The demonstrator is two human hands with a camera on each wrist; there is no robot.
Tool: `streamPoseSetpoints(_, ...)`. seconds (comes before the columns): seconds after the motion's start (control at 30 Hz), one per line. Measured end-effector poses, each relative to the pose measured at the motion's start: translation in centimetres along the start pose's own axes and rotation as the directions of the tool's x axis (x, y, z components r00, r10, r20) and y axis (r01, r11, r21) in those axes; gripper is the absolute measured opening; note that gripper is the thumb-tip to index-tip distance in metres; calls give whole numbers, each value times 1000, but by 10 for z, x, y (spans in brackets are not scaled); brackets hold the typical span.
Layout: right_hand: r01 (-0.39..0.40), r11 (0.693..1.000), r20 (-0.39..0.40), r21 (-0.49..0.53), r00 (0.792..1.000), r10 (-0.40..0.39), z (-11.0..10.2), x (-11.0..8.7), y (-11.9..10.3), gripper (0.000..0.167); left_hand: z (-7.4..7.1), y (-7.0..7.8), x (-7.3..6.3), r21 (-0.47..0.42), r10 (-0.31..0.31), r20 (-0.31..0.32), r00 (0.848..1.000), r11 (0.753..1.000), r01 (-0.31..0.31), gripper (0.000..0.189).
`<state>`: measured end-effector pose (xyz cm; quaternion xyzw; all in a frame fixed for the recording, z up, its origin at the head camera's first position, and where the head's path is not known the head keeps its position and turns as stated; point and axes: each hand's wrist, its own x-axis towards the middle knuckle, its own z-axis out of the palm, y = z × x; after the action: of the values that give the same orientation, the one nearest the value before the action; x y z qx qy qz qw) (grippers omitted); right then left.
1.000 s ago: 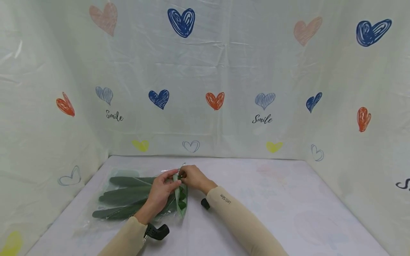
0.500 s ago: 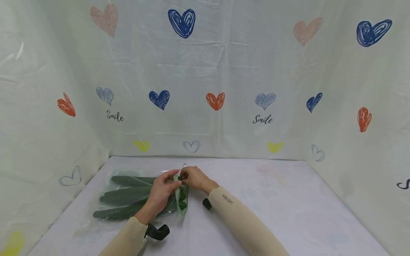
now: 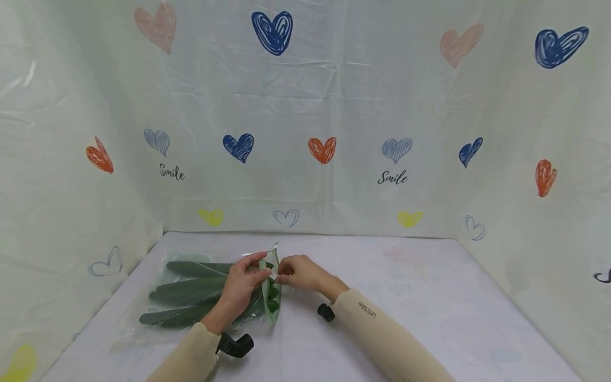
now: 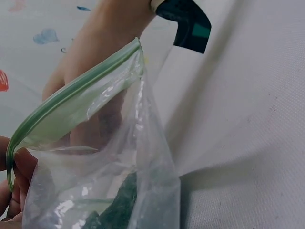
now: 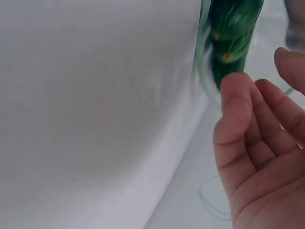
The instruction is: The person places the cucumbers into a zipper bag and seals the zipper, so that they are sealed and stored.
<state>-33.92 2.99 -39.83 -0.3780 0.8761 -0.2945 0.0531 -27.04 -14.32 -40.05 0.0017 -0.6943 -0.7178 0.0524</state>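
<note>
A clear zip bag (image 3: 143,303) with a green zip rim lies on the table at left, with three dark green cucumbers (image 3: 188,292) inside. My left hand (image 3: 241,281) lies over the bag and pinches the near side of its green rim (image 4: 71,90). My right hand (image 3: 303,273) is at the bag's mouth, fingers bent, holding the opposite side of the rim. The rim passes between thumb and fingers (image 5: 233,112) in the right wrist view; the exact contact is partly hidden. Cucumber ends (image 5: 228,47) show close to those fingertips.
A white-covered table (image 3: 406,307) spreads to the right of the bag. Behind it hangs a pale curtain (image 3: 353,116) printed with hearts. Black wrist-worn devices (image 3: 236,346) sit under both forearms.
My right hand and forearm have shifted right and slightly toward me, and the rim's two sides now stand further apart. The left hand keeps its hold; the cucumbers stay put.
</note>
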Motion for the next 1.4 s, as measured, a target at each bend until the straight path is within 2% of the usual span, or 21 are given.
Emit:
streamPoseSetpoints(0.23, 44, 993, 116, 110, 992, -56, 4, -28, -11, 8, 1, 0, 0, 26, 16, -4, 1000, 1000, -16, 43)
streamPoseSetpoints(0.4, 64, 994, 162, 86, 984, -77, 13, -36, -16, 11, 2, -2, 0, 16, 4, -16, 1000, 1000, -4, 43)
streamPoseSetpoints(0.67, 85, 996, 125, 25, 988, -88, 23, -34, -16, 8, 3, -3, 0, -7, 2, -9, 1000, 1000, -2, 44)
streamPoseSetpoints(1.03, 74, 997, 85, 16, 994, -75, 29, -26, -25, 10, 1, -3, -1, 18, 6, -25, 1000, 1000, -6, 46)
streamPoseSetpoints(1.17, 88, 996, 94, 7, 992, -88, 31, -23, -29, 9, 0, -4, 0, 20, 10, -29, 1000, 1000, -10, 45)
streamPoseSetpoints(1.4, 33, 996, 79, 80, 996, -39, 27, -23, -18, 12, -1, -4, 1, -1, 12, -15, 1000, 1000, -12, 43)
